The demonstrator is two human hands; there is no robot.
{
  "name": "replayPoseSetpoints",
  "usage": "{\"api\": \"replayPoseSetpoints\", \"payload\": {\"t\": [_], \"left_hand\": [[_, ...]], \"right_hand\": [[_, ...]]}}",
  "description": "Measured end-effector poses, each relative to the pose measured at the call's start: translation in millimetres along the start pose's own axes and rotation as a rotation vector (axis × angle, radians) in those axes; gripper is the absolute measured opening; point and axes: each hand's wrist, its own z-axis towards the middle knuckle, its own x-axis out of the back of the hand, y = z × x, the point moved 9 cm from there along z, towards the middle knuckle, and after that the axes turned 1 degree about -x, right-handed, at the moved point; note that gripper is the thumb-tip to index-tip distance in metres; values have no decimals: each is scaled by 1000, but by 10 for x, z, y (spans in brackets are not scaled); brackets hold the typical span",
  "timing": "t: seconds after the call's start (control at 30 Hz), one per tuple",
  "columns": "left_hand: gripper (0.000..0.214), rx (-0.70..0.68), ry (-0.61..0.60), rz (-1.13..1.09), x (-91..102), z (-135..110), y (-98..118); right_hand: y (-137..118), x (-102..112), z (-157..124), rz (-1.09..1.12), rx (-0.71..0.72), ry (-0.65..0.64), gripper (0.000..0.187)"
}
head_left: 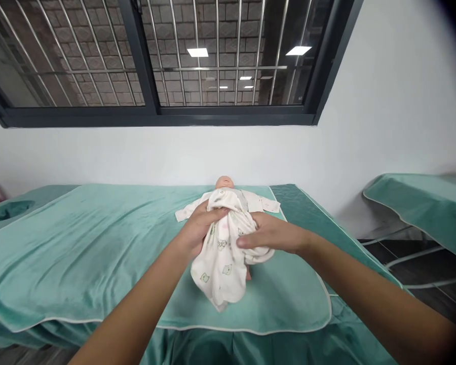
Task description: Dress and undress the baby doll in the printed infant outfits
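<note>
A baby doll [224, 183] lies on its back on a green towel [99, 253], head toward the wall, in a white printed garment [258, 203] with its sleeves spread. My left hand [199, 228] is closed on a bunch of white patterned cloth [220, 268] over the doll's body. My right hand [269, 235] grips the same cloth from the right side, fingers pressed into it. The cloth hangs down toward me and hides the doll's legs, apart from a bit of foot below it.
The towel covers a long bed with a green sheet [307, 208] against a white wall [251, 147]. A second green-covered bed [425, 208] stands at the right across a dark floor gap [414, 258]. A barred window [175, 56] runs above.
</note>
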Motion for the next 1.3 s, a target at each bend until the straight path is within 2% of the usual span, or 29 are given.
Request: {"api": "replayPoseSetpoints", "payload": {"t": [0.07, 0.13, 0.2, 0.27, 0.33, 0.43, 0.5, 0.6, 0.63, 0.67, 0.77, 0.83, 0.9, 0.97, 1.07, 1.13, 1.23, 1.3], "left_hand": [[44, 26, 9, -4, -6, 8, -69], [45, 88, -21, 12, -21, -13, -153], [47, 193, -100, 77, -42, -61, -256], [46, 287, -184, 150, -38, -115, -340], [46, 300, -213, 155, -2, -124, -352], [48, 159, -141, 22, 66, -47, -237], [48, 91, -63, -65, 100, -6, -186], [49, 134, -20, -106, 53, 2, -232], [49, 162, -25, -100, 23, -5, -259], [50, 180, -29, -89, 0, -13, -281], [50, 190, -33, -5, -13, -33, -326], [48, 207, -76, 87, -37, -48, -362], [47, 251, -154, 160, -99, -66, -402], [47, 253, -173, 169, -141, -52, -384], [46, 151, -56, 75, -102, 43, -292], [44, 114, 12, -4, -48, 96, -326], [44, 204, 53, 6, 62, 123, -592], [45, 309, 44, 155, 153, 107, -814]], "right_hand": [[44, 72, 23, -43, -16, 75, 37], [3, 231, 40, 63, 74, 240, 39], [-14, 347, 51, 211, 151, 349, 42], [26, 392, 74, 334, 161, 396, 44], [96, 381, 97, 433, 129, 407, 47], [163, 290, 96, 475, 106, 362, 50], [196, 164, 81, 395, 78, 251, 50], [302, -67, 45, 211, -31, 24, 46], [324, -86, 38, 179, -49, -1, 44], [319, -51, 42, 173, -38, 27, 43], [180, 287, 44, 260, 121, 305, 42], [96, 490, 13, 323, 212, 443, 43], [62, 582, -5, 357, 243, 466, 46], [76, 611, -33, 374, 253, 460, 48], [204, 599, -97, 378, 254, 485, 50], [357, 559, -132, 371, 226, 509, 50], [659, 475, -188, 380, 154, 542, 51], [907, 401, -234, 408, 94, 553, 51]]}}
